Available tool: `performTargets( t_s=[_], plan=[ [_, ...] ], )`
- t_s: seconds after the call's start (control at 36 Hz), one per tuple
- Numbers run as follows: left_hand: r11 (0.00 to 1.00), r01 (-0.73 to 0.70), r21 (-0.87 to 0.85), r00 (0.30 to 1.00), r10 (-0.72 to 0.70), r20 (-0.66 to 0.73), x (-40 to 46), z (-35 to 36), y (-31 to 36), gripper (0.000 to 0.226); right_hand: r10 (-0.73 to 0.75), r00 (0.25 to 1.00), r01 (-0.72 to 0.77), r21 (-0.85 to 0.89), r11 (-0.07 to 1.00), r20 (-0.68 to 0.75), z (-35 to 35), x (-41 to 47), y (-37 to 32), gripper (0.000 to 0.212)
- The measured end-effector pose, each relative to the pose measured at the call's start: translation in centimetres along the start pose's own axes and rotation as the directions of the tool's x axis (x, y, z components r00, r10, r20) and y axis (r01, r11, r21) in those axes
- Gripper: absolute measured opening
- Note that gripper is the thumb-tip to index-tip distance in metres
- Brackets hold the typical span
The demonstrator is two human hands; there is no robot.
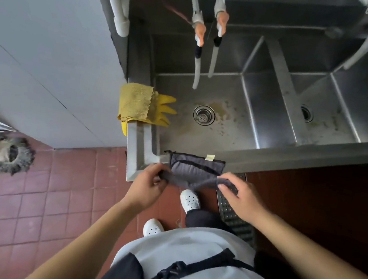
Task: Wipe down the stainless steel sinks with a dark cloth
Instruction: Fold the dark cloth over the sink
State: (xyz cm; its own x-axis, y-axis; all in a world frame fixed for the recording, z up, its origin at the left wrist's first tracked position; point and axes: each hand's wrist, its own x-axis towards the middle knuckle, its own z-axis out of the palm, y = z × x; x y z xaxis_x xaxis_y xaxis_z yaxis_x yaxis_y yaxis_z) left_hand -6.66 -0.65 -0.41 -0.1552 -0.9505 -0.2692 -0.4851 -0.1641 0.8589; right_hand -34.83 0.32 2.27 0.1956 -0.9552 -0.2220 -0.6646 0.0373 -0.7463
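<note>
Stainless steel double sink [270,150] fills the far half of my head view, two basins side by side, a divider between them. Left basin: round drain strainer [204,115] at its floor, brownish stains around it. Right basin has its own drain [306,113]. Two white hoses [196,70] hang over the left basin.

Dark grey cloth [195,169] is draped over the near rim at the sink's left corner, a pale tag at its far edge. My left hand [148,187] pinches the cloth's near-left edge, fingers closed on the fabric. My right hand [240,196] pinches the near-right edge the same way. The near edge sags between the two hands, off the rim.

Yellow mesh rag [135,101] lies over yellow rubber gloves [165,107] on the left rim, fingers pointing into the basin.

Left, on red floor tiles [29,201]: a grey mop head [0,157]. Below: white clogs [190,200], floor drain grate [235,218].
</note>
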Motion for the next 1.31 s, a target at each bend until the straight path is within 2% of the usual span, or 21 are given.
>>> performTargets(
  t_s=[0.11,0.17,0.22,0.31,0.33,0.39,0.44,0.47,0.53,0.58,0.67,0.72,0.78,0.89,0.94,1.0,1.08,1.14,1.19,1.31],
  plan=[
    [0.979,0.185,-0.091,0.981,-0.190,-0.044,2.8,0.0,0.6,0.024,0.168,0.982,-0.149,0.192,0.970,-0.087,-0.1,3.3,0.0,0.006],
    [0.978,0.201,-0.048,0.975,-0.204,-0.086,4.6,0.3,1.3,0.020,0.246,0.961,-0.226,0.154,0.962,-0.125,0.1,5.4,0.4,0.011],
    [0.970,0.244,0.023,0.962,-0.239,-0.134,6.2,0.7,1.8,0.024,0.319,0.937,-0.319,0.021,0.947,-0.139,0.3,7.3,0.8,0.016],
    [0.923,0.294,0.249,0.952,-0.261,-0.157,7.6,1.7,2.4,0.044,0.321,0.938,-0.346,-0.353,0.869,-0.129,0.9,9.0,1.3,0.021],
    [0.896,0.257,0.363,0.965,-0.215,-0.152,7.8,2.3,2.6,0.049,0.300,0.947,-0.319,-0.440,0.839,-0.115,1.1,9.3,1.4,0.021],
    [0.840,0.093,0.535,0.995,-0.064,-0.072,7.4,3.6,2.9,0.056,0.242,0.966,-0.253,-0.515,0.819,-0.088,1.6,9.4,1.5,0.024],
    [0.781,-0.094,0.618,0.994,0.034,0.108,6.9,5.1,2.5,0.066,0.155,0.985,-0.173,-0.539,0.824,-0.079,1.8,9.5,1.8,0.039],
    [0.746,-0.152,0.648,0.981,0.033,0.192,6.5,5.7,2.0,0.071,0.088,0.993,-0.117,-0.539,0.834,-0.080,1.7,9.6,1.8,0.047],
    [0.670,-0.198,0.715,0.955,-0.033,0.296,5.9,6.5,0.8,0.083,-0.080,0.994,0.036,-0.489,0.872,-0.070,1.5,9.7,1.8,0.050],
    [0.613,-0.219,0.759,0.947,-0.055,0.317,5.7,6.7,-0.2,0.091,-0.182,0.982,0.189,-0.416,0.890,0.058,1.7,9.5,2.4,0.053],
    [0.572,-0.241,0.784,0.953,-0.014,0.303,5.5,6.7,-0.9,0.096,-0.067,0.911,0.296,-0.531,0.794,0.408,2.3,7.9,4.6,0.085],
    [0.568,-0.249,0.785,0.953,-0.001,0.303,5.5,6.7,-1.1,0.094,-0.078,0.885,0.373,-0.598,0.709,0.460,2.1,7.3,6.2,0.091],
    [0.581,-0.244,0.776,0.953,-0.005,0.304,5.6,6.4,-0.9,0.089,-0.153,0.883,0.420,-0.602,0.679,0.443,1.7,7.6,6.8,0.088],
    [0.598,-0.210,0.774,0.947,-0.073,0.313,5.8,6.1,0.0,0.081,-0.164,0.849,0.455,-0.537,0.710,0.503,0.9,8.7,6.8,0.083],
    [0.639,-0.172,0.749,0.943,-0.112,0.313,6.0,6.1,0.7,0.078,-0.149,0.820,0.434,-0.431,0.791,0.553,-0.2,9.5,6.8,0.076],
    [0.708,-0.124,0.695,0.948,-0.123,0.294,6.4,6.0,1.7,0.074,-0.150,0.814,0.341,-0.253,0.905,0.562,-1.6,10.8,6.3,0.067],
    [0.788,-0.086,0.610,0.971,-0.071,0.228,7.6,5.7,4.0,0.063,-0.096,0.854,0.128,-0.027,0.991,0.511,-3.6,12.4,5.5,0.054],
    [0.836,-0.024,0.548,0.964,-0.126,0.233,8.8,5.4,5.6,0.058,-0.055,0.879,0.015,0.088,0.996,0.473,-5.0,13.4,5.0,0.043],
    [0.873,0.080,0.482,0.934,-0.235,0.270,10.1,5.1,7.0,0.044,-0.017,0.917,-0.045,0.146,0.988,0.398,-6.3,14.1,4.6,0.032],
    [0.887,0.100,0.451,0.896,-0.277,0.348,13.2,4.8,9.0,0.018,0.008,0.969,-0.060,0.206,0.977,0.245,-8.1,15.6,3.9,0.022]
  ],
)
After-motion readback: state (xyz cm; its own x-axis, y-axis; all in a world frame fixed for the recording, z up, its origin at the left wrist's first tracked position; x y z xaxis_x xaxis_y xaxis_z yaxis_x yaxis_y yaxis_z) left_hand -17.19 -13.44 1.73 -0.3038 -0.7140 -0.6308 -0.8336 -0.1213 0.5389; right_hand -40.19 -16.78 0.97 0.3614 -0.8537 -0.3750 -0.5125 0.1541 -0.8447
